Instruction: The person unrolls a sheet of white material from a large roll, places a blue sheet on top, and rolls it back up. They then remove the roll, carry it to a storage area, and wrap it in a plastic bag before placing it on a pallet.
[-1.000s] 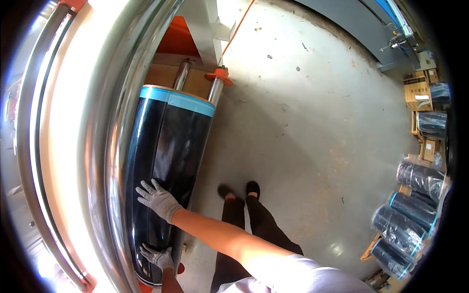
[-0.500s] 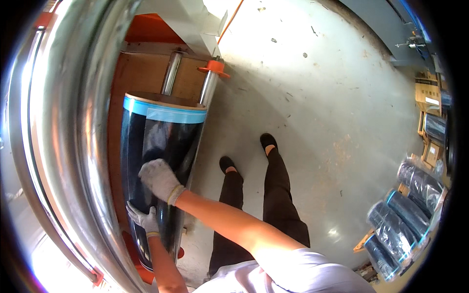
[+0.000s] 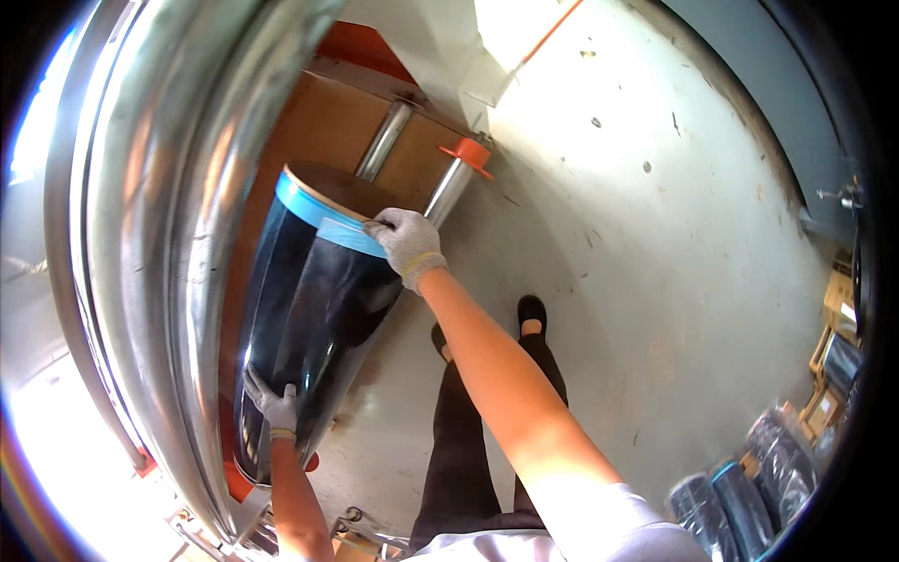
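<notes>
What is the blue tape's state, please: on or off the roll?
On: blue tape bands the far end of the black roll.

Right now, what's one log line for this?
Left grey-gloved hand: fingers spread on glossy black cylindrical roll | Right grey-gloved hand: at roll's light blue tape band

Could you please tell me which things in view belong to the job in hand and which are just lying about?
Job in hand:
black roll, under left hand
blue tape, by right hand
silver rollers

Apparently lying about:
wrapped rolls
cardboard boxes
</notes>
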Available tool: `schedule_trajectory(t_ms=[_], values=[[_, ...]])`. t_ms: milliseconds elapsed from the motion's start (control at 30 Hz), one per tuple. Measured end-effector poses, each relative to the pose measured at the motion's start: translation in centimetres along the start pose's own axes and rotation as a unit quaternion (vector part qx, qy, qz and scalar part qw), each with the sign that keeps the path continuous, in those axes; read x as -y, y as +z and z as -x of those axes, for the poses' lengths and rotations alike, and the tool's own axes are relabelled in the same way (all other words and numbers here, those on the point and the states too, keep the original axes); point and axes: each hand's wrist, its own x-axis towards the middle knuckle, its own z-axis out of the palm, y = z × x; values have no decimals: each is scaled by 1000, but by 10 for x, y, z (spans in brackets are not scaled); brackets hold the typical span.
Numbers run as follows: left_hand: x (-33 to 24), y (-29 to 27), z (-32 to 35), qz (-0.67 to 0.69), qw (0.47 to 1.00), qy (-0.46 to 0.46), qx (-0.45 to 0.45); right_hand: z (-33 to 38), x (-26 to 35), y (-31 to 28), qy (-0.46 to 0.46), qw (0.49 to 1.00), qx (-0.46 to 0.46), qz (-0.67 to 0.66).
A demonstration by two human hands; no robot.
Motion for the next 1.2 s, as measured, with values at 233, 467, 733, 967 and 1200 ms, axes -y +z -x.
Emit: schedule_trajectory(t_ms=[233, 467, 733, 967, 1200], values=[[-57, 17, 35, -102, 988, -110, -33, 1, -67, -7, -46, 990, 29, -130], [-44, 12, 46, 131, 965, -188, -128, 0, -68, -35, -30, 997, 63, -17], [-17, -16, -25, 32, 995, -89, 40, -19, 35, 22, -38, 995, 44, 78], [-33, 8, 13, -33, 993, -111, 9, -4, -6, 8, -11, 990, 45, -134], [-79, 20, 41, -119, 978, -160, -55, 5, -50, -7, 14, 982, 81, -172]])
